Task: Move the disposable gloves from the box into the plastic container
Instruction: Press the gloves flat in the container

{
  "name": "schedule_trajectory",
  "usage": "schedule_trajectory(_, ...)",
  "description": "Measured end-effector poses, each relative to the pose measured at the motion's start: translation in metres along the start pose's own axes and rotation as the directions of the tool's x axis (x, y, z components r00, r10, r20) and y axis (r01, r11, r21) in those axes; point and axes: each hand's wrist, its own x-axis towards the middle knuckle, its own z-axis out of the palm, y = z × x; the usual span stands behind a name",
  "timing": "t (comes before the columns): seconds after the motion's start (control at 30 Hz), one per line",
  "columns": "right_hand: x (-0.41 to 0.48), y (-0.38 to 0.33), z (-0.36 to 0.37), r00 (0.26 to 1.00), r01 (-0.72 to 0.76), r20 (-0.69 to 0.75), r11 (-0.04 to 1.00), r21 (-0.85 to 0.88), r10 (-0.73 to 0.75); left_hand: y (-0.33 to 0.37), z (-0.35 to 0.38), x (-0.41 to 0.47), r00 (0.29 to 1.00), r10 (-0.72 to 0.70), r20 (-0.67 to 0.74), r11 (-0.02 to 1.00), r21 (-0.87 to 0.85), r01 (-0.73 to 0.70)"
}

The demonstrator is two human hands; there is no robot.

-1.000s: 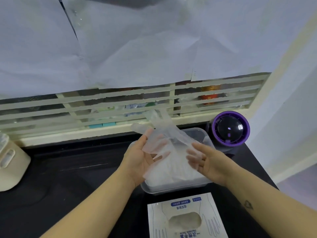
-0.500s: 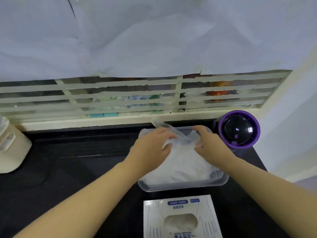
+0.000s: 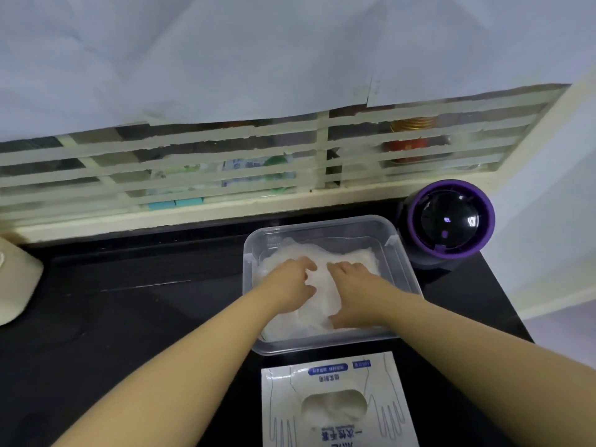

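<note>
A clear plastic container [image 3: 404,269] stands on the black counter and holds a pile of translucent disposable gloves [image 3: 322,304]. Both my hands are inside it, on top of the pile. My left hand [image 3: 288,285] presses down on the gloves with slightly bent fingers. Just to its right, my right hand [image 3: 353,291] lies flat on the pile with its fingers spread. The white glove box [image 3: 335,404] lies flat directly in front of the container, and more gloves show through its oval opening.
A round purple and black device [image 3: 448,221] stands right behind the container's right corner. A cream object [image 3: 16,285] sits at the counter's left edge. A taped window grille [image 3: 225,169] runs behind the black counter [image 3: 129,317].
My hands brought a glove down from above the container into it. They now press on the pile instead of holding the glove up. The view tilted down a little.
</note>
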Motion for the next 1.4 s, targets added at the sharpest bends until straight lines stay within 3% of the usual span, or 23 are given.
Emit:
schedule_trajectory(0.13,0.01,0.003,0.015,0.993,-0.063,0.091,0.994,-0.092,0.071,-0.003,0.013,0.013,0.989,-0.146,0.034,0.954,-0.261,0.149)
schedule_trajectory(0.3,0.025,0.005,0.029,0.977,-0.123,0.149,0.976,-0.181,0.15,-0.002,0.021,0.026,0.924,-0.356,0.142,0.681,-0.638,0.361)
schedule_trajectory(0.4,0.028,0.006,0.028,0.974,-0.122,0.165,0.972,-0.202,0.157,0.0,0.02,0.029,0.907,-0.382,0.175,0.629,-0.67,0.394)
schedule_trajectory(0.5,0.018,0.005,0.017,0.987,-0.101,0.112,0.985,-0.137,0.117,0.004,0.009,0.021,0.922,-0.345,0.177,0.692,-0.615,0.377)
schedule_trajectory(0.63,-0.02,0.0,-0.014,0.986,-0.022,-0.167,0.999,-0.046,0.014,0.009,-0.013,-0.011,0.981,-0.17,0.093,0.905,-0.379,0.193)
schedule_trajectory(0.7,-0.046,-0.004,-0.024,0.929,0.122,-0.352,0.992,-0.001,-0.115,0.01,-0.02,-0.036,0.999,-0.004,-0.039,0.975,-0.224,-0.005)
schedule_trajectory(0.77,-0.076,-0.011,-0.026,0.845,0.344,-0.447,0.938,0.03,-0.296,0.01,-0.023,-0.06,0.972,0.169,-0.164,0.967,-0.163,-0.196)
schedule_trajectory(0.9,-0.105,-0.026,0.016,0.761,0.603,-0.283,0.798,-0.023,-0.583,-0.002,-0.012,-0.102,0.808,0.512,-0.291,0.856,0.097,-0.508)
schedule_trajectory(1.0,-0.095,-0.024,0.061,0.808,0.565,-0.09,0.808,-0.166,-0.583,-0.02,0.007,-0.122,0.595,0.775,-0.212,0.618,0.449,-0.645)
schedule_trajectory(1.07,-0.085,-0.018,0.077,0.813,0.531,-0.1,0.8,-0.28,-0.574,-0.036,0.027,-0.13,0.533,0.833,-0.15,0.525,0.52,-0.674)
schedule_trajectory(1.13,-0.074,-0.013,0.087,0.828,0.491,-0.098,0.799,-0.347,-0.552,-0.051,0.047,-0.135,0.572,0.816,-0.083,0.528,0.508,-0.68)
schedule_trajectory(1.2,-0.06,-0.016,0.096,0.812,0.509,-0.061,0.755,-0.413,-0.581,-0.059,0.063,-0.136,0.695,0.718,-0.025,0.607,0.509,-0.609)
schedule_trajectory(1.3,-0.052,-0.017,0.103,0.816,0.508,-0.022,0.735,-0.45,-0.577,-0.065,0.076,-0.134,0.901,0.427,0.075,0.77,0.493,-0.406)
schedule_trajectory(1.37,-0.054,-0.02,0.098,0.789,0.534,-0.007,0.691,-0.487,-0.615,-0.069,0.08,-0.13,0.937,0.341,0.082,0.793,0.509,-0.333)
schedule_trajectory(1.4,-0.058,-0.02,0.096,0.82,0.501,0.017,0.704,-0.503,-0.572,-0.069,0.083,-0.129,0.944,0.318,0.082,0.8,0.511,-0.314)
